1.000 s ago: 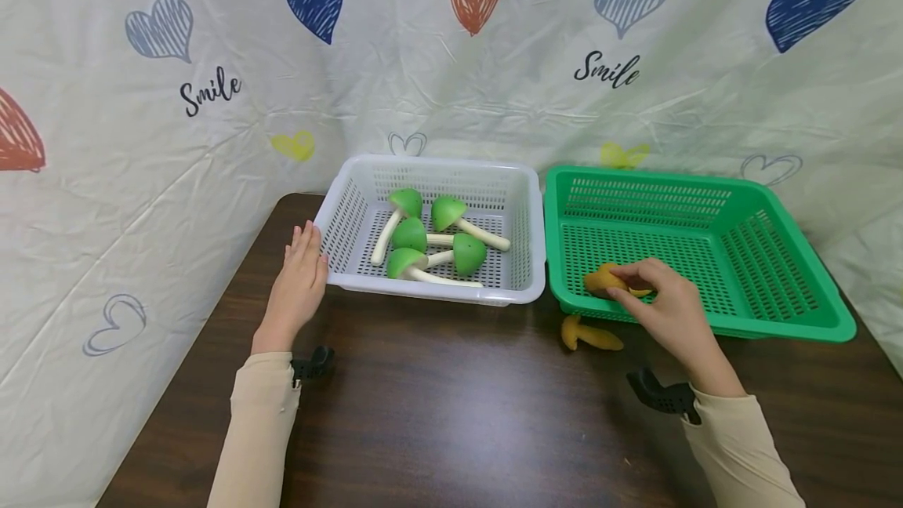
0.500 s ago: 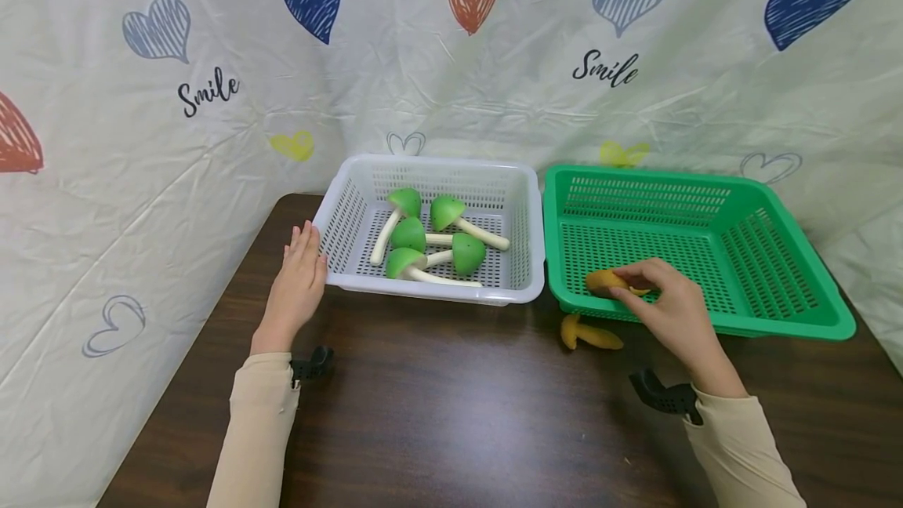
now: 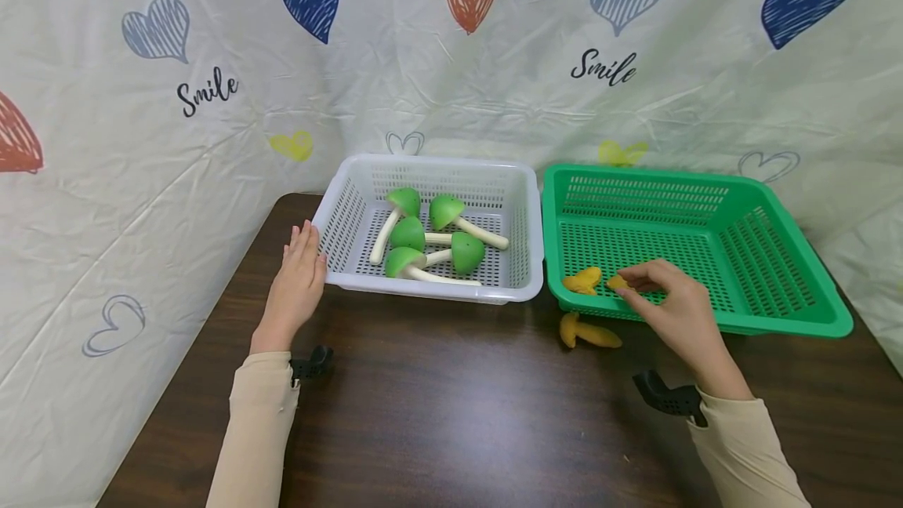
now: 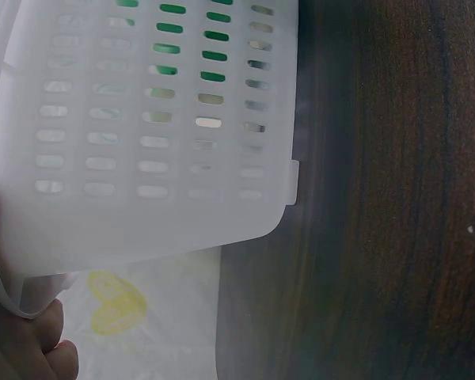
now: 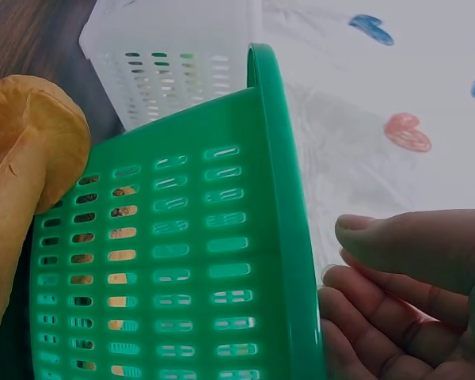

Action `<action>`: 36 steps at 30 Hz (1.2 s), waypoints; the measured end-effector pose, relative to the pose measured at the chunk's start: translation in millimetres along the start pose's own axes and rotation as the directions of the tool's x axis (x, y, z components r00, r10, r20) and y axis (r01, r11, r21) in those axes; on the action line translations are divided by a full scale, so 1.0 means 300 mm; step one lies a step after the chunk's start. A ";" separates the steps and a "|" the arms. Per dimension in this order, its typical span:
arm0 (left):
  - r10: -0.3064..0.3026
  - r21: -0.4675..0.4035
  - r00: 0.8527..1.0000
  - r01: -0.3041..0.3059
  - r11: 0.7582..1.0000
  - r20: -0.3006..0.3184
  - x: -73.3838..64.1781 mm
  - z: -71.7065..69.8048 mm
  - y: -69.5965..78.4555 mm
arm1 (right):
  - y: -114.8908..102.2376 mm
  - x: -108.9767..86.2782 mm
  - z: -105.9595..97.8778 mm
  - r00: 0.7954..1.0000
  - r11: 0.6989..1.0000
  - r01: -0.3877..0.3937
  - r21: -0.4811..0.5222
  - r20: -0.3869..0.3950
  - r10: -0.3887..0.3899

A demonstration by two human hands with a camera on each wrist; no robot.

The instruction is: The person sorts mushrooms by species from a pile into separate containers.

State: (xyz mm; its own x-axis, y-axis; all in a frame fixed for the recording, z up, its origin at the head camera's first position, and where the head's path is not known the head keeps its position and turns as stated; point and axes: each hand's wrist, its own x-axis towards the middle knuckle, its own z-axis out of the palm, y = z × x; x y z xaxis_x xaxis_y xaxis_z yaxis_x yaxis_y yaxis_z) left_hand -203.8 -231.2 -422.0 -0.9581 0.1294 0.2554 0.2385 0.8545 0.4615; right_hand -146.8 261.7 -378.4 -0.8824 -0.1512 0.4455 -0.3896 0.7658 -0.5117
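My left hand rests with straight fingers against the left end of the white basket. Several green-capped mushrooms with long pale stems lie inside that basket. Over the front left of the green basket, my right hand has thumb and forefinger drawn together at a small yellow mushroom part, seemingly pinching it; most of it is hidden. Another yellow mushroom lies just left of it on the basket floor. In the right wrist view, what the fingertips hold cannot be seen.
A yellow-brown mushroom lies on the dark wooden table, just in front of the green basket. The baskets stand side by side at the back, before a white cloth printed with hearts.
The yellow mushroom shape under my right hand has parted into two visible bits, one farther left on the basket floor, one at the fingertips. My right hand shifted slightly right; my left stayed put.
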 end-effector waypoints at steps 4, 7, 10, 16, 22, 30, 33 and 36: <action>-0.001 -0.002 1.000 0.001 1.000 -0.002 0.001 0.001 -0.001 | -0.003 -0.008 -0.003 1.000 1.000 -0.022 0.015 0.005 0.022; -0.002 -0.006 1.000 0.002 1.000 -0.001 0.001 0.002 -0.002 | -0.005 -0.017 -0.008 0.999 0.999 -0.035 0.020 0.000 0.035; -0.003 -0.013 1.000 0.003 1.000 0.001 0.001 0.002 -0.002 | -0.010 -0.028 -0.013 0.999 0.999 -0.031 0.015 -0.015 0.032; 0.000 -0.013 1.000 0.000 1.000 0.000 0.000 0.002 -0.002 | -0.022 -0.053 -0.025 0.998 1.000 -0.005 0.026 -0.057 0.007; -0.003 -0.010 1.000 0.003 1.000 -0.003 -0.002 0.001 -0.002 | -0.037 -0.082 -0.038 0.996 0.999 0.028 0.042 -0.089 -0.024; -0.010 -0.002 1.000 0.010 1.000 -0.003 0.000 0.002 -0.004 | -0.048 -0.122 -0.046 0.994 0.998 0.029 0.061 -0.103 -0.022; -0.009 -0.006 1.000 0.009 1.000 -0.001 0.000 0.002 -0.003 | -0.048 -0.137 -0.050 0.994 0.998 0.027 0.057 -0.105 -0.021; -0.006 -0.006 1.000 0.006 1.000 -0.003 0.000 0.002 -0.004 | -0.046 -0.152 -0.053 0.994 0.998 0.032 0.058 -0.106 -0.025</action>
State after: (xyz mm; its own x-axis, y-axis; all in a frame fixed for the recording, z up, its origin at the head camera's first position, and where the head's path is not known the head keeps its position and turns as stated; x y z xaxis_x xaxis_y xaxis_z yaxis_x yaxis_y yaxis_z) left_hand -204.2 -231.9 -423.1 -0.9590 0.1228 0.2556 0.2338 0.8521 0.4682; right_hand -96.9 268.0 -380.0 -0.8392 -0.1035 0.5338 -0.4319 0.7232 -0.5389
